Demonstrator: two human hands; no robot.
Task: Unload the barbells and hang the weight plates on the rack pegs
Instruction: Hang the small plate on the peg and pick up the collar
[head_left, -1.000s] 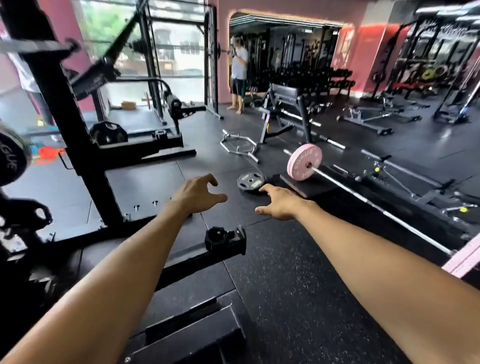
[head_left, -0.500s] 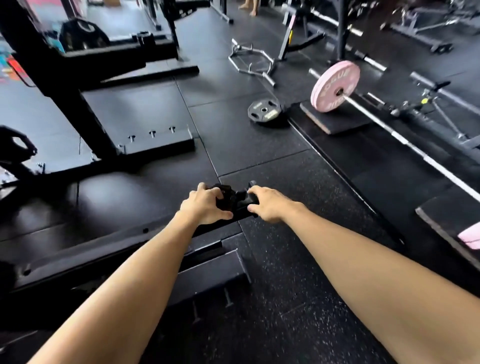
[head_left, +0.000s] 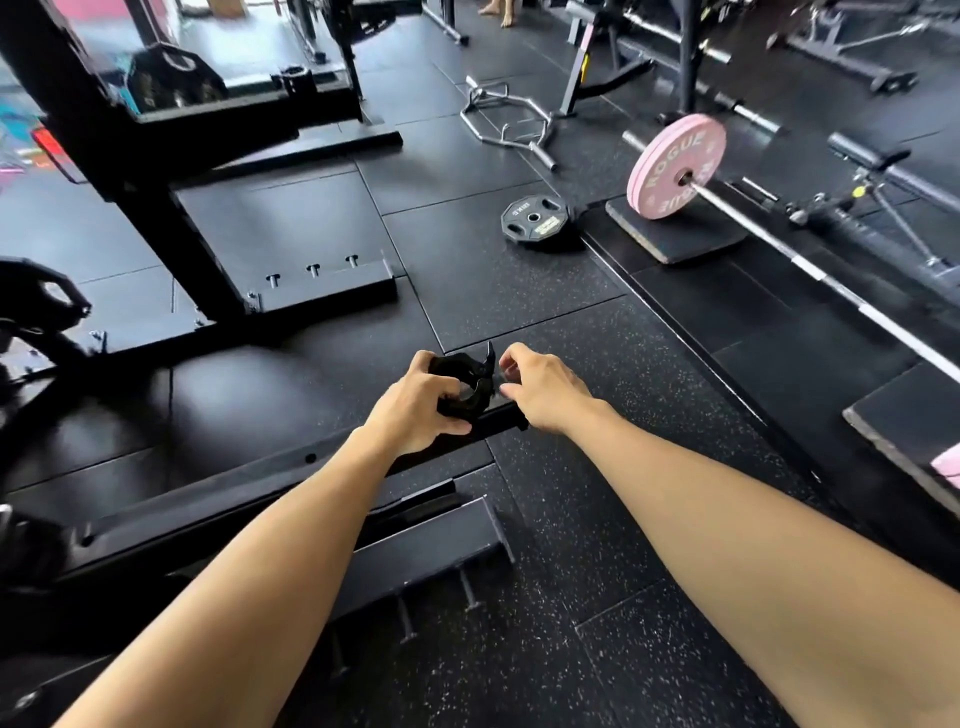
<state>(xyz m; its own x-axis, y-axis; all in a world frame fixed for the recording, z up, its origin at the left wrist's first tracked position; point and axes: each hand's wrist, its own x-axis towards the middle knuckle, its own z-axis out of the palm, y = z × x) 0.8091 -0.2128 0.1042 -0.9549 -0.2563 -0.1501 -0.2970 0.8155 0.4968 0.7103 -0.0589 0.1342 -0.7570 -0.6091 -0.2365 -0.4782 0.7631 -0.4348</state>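
- Two bare forearms reach forward from the bottom edge, over the speckled rubber floor (head_left: 545, 597).
- The left hand (head_left: 415, 410) is closed around a black barbell collar (head_left: 465, 382). The fingers wrap over its left and top side and the thumb lies under it, so the collar sits between thumb and fingers.
- The collar stands at the end of a black rack base beam (head_left: 234, 483); I cannot tell if it touches the beam or is lifted a little.
- The right hand (head_left: 545, 395) is just beside the collar, on its right side. Its fingers are half curled and narrow, with the fingertips (head_left: 506, 364) near the raised lever of the collar. If they touch the lever, I cannot tell.
- Beyond the collar, farther on the floor, a small black weight plate (head_left: 535, 221) lies flat, well apart from both hands.
- To the right of this plate, pink Rogue bumper plates (head_left: 675, 166) are loaded on a barbell (head_left: 810, 270). They stand upright on a dark pad (head_left: 675, 244), and the bar runs toward the right edge.
- Beyond the small plate, a chrome hex bar (head_left: 506, 122) lies on the floor.
- Far to the left of the collar, a black rack upright (head_left: 119, 156) rises, and behind it one black plate (head_left: 174, 78) leans.
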